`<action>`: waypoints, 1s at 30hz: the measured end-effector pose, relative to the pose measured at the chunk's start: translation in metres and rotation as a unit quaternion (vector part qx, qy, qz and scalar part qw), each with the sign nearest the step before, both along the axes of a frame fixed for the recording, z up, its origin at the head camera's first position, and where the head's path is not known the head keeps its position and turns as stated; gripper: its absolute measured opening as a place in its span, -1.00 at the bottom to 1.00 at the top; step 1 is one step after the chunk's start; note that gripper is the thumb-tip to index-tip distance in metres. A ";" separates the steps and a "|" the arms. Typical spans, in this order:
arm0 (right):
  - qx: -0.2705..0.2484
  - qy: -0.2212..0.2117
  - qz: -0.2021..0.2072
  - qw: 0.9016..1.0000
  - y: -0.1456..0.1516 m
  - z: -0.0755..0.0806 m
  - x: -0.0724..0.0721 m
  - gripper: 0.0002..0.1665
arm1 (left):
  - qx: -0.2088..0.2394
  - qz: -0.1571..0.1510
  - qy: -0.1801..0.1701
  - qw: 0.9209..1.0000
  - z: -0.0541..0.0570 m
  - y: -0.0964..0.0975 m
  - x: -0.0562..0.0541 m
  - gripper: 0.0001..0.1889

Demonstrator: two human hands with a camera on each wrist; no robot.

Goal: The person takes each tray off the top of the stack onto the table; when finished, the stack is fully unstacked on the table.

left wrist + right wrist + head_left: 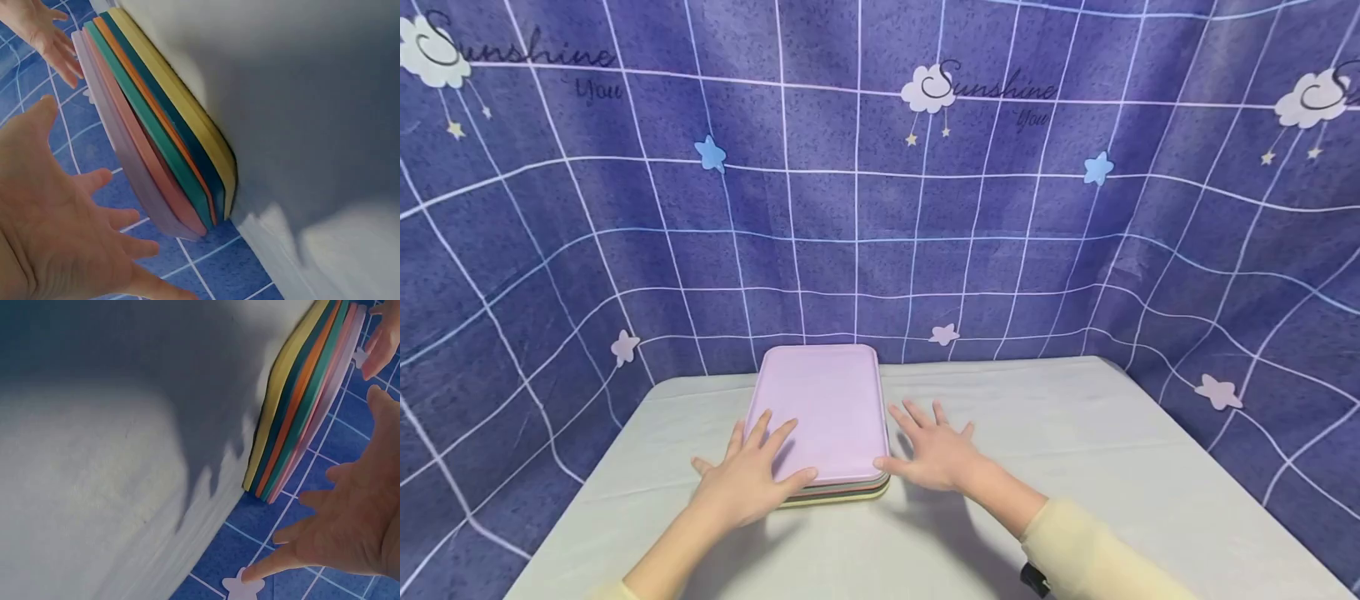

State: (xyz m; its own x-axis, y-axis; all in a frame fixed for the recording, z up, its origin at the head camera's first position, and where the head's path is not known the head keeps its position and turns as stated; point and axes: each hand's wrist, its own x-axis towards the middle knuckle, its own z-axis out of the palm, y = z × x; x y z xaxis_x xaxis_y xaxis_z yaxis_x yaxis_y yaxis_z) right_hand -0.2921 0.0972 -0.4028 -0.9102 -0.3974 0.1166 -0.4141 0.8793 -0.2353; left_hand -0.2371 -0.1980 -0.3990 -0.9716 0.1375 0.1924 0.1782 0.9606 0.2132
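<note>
A stack of several rectangular trays lies on the table, the light purple tray [831,400] on top. Seen edge-on in the left wrist view, the pink tray [134,140], green tray [159,137], orange tray [167,125], dark teal tray [187,137] and yellow tray [187,94] lie beneath it. My left hand [745,475], fingers spread, hovers over the stack's near left corner. Beside the right edge of the stack, my right hand [936,452] is held with spread fingers, its thumb near the near right corner. Neither hand grips anything.
The stack stands on a white-covered table [1037,433], towards its back edge. A blue grid-patterned curtain [880,200] with stars and clouds hangs behind and along both sides. A small black object [1035,579] shows under the right sleeve.
</note>
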 end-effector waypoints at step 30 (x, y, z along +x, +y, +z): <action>-0.030 -0.053 0.024 0.998 -0.014 -0.020 -0.011 0.13 | 0.090 0.001 -0.034 0.995 -0.015 -0.024 -0.016 -0.08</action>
